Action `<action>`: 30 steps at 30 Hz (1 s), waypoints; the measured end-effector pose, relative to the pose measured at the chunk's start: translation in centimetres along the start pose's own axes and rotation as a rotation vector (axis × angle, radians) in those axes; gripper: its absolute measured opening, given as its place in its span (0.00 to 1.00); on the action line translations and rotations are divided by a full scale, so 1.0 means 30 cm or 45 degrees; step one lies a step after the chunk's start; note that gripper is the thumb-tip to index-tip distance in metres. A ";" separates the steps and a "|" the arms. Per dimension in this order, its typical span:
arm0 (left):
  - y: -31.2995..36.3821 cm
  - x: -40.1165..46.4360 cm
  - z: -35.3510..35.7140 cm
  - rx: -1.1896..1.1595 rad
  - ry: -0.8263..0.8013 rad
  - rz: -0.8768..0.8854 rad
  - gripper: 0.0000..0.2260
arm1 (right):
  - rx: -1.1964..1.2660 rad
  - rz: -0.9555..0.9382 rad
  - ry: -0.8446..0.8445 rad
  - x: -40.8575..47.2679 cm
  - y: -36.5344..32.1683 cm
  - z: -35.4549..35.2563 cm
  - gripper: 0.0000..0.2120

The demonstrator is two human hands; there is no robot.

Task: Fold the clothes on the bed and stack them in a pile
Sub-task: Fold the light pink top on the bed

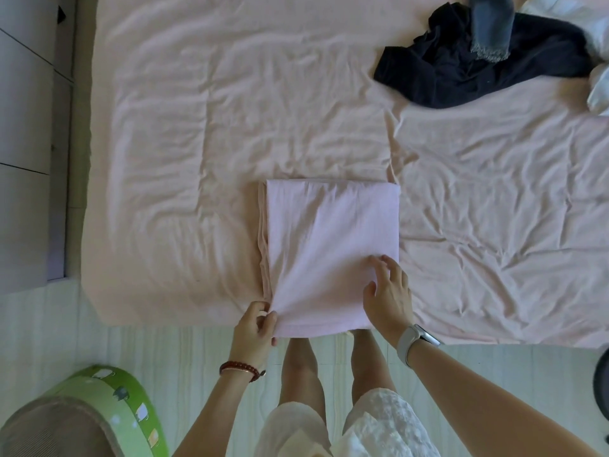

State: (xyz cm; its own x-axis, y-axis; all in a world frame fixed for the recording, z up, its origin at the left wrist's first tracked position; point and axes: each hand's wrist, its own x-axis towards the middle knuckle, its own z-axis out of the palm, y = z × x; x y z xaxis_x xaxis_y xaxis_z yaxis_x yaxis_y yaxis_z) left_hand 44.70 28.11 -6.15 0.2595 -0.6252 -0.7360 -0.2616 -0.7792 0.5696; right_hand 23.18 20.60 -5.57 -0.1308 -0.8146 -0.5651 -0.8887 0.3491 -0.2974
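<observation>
A folded pale pink cloth [329, 245] lies as a neat rectangle at the near edge of the bed [204, 127]. My left hand [255, 326] pinches its near left corner, where the fabric bunches. My right hand [389, 295] rests on the cloth's near right part with relaxed fingers spread. At the far right of the bed lies a crumpled dark navy garment [461, 70], with a grey garment [491, 24] draped over it and white fabric [598, 90] beside it.
The bed is covered by a wrinkled pink sheet. A grey cabinet [29, 143] stands to its left. A green round basket [99, 413] sits on the pale floor at lower left. A dark object [601, 384] shows at the right edge.
</observation>
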 end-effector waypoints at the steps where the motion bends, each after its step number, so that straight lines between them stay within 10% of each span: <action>1: -0.015 0.005 -0.021 0.077 -0.069 -0.051 0.01 | -0.044 -0.007 -0.012 0.002 0.001 -0.001 0.25; 21: 0.244 0.247 0.034 0.273 0.632 0.234 0.11 | -0.570 -0.616 -0.197 0.175 -0.005 -0.015 0.24; 25: 0.247 0.312 -0.002 0.152 0.458 0.171 0.16 | 0.105 -0.270 0.276 0.180 0.017 -0.056 0.20; 30: 0.347 0.404 -0.005 -0.147 0.193 0.178 0.24 | 0.628 0.266 -0.008 0.225 0.022 -0.093 0.23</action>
State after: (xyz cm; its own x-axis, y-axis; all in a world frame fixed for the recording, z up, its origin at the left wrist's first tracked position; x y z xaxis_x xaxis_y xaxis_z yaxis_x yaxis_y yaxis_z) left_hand 45.27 12.42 -9.10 0.3669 -0.7205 -0.5884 -0.1991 -0.6787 0.7069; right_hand 20.48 14.04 -7.44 -0.2792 -0.7023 -0.6549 -0.5318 0.6809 -0.5036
